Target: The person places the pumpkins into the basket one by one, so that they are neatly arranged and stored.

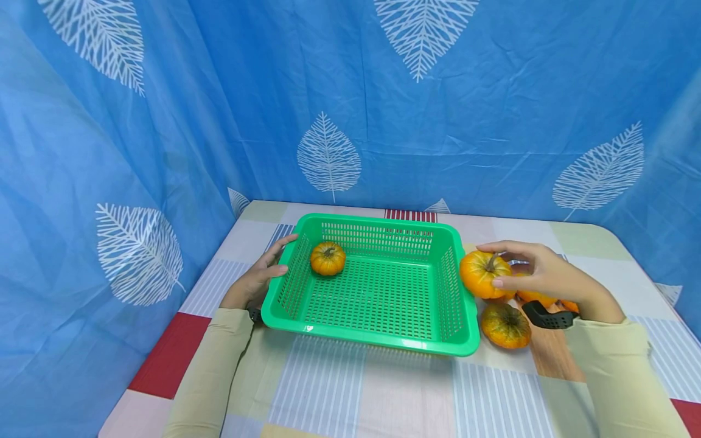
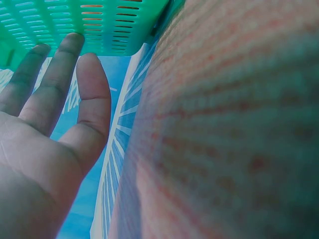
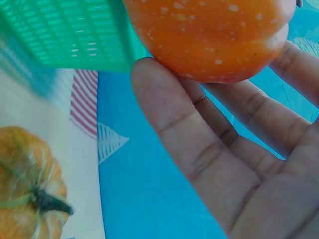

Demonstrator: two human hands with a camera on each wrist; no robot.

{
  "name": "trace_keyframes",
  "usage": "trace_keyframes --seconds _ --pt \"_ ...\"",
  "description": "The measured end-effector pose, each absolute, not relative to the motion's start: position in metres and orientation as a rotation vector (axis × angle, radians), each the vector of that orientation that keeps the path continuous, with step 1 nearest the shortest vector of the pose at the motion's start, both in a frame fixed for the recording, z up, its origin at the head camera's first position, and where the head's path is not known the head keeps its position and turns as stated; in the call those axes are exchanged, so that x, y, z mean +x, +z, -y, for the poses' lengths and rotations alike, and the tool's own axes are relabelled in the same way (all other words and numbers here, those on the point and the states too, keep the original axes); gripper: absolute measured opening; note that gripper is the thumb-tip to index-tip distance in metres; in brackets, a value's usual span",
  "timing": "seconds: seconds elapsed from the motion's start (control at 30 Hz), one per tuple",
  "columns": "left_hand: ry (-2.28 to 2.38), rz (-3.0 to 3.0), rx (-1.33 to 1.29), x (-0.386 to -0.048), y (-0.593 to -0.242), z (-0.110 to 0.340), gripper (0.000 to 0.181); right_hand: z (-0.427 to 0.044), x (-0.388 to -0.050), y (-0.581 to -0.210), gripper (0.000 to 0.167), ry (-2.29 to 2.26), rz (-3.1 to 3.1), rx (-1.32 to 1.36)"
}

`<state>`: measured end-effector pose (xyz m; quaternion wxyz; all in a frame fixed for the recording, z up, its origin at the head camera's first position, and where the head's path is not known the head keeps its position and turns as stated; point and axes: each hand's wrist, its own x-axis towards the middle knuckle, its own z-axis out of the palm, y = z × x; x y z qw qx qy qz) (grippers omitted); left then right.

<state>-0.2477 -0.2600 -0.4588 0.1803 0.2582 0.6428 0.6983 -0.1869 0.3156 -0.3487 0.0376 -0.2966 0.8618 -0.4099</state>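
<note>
In the head view my right hand (image 1: 533, 271) grips a small orange pumpkin (image 1: 482, 275) just outside the right rim of a green plastic basket (image 1: 468, 322). The right wrist view shows the fingers (image 3: 172, 107) curled about the underside of this speckled pumpkin (image 3: 214, 40). My left hand (image 1: 263, 274) rests at the basket's left rim with its fingers spread. From the left wrist, its fingertips (image 2: 75, 42) appear against the slotted basket wall (image 2: 99, 30). Inside the basket, near the left end, sits another small pumpkin (image 1: 328, 258).
A greenish-orange pumpkin (image 1: 506, 326) lies right of the basket. More orange pumpkins (image 1: 539, 298) are partly hidden under my right hand and wrist. A patchwork tablecloth (image 1: 405, 389) covers the table. Behind hangs a blue curtain (image 1: 465, 121) with white leaves.
</note>
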Motion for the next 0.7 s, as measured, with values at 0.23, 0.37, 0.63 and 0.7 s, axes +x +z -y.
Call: trace_keyframes --seconds 0.23,0.37,0.63,0.7 --pt "1.964 -1.825 0.753 -0.248 -0.459 0.260 0.079 -0.303 -0.195 -0.338 0.055 -1.201 -2.677 -0.958" --pt "1.959 -1.822 0.754 -0.248 -0.459 0.261 0.079 -0.297 -0.201 -0.334 0.055 -1.209 -2.671 -1.012" --pt "1.967 -1.807 0.751 -0.248 -0.459 0.260 0.079 -0.279 -0.210 -0.324 0.053 -1.216 -2.621 -1.009" --pt "1.965 -1.814 0.750 -0.248 -0.459 0.260 0.081 -0.274 -0.212 -0.321 0.052 -1.220 -2.604 -1.002"
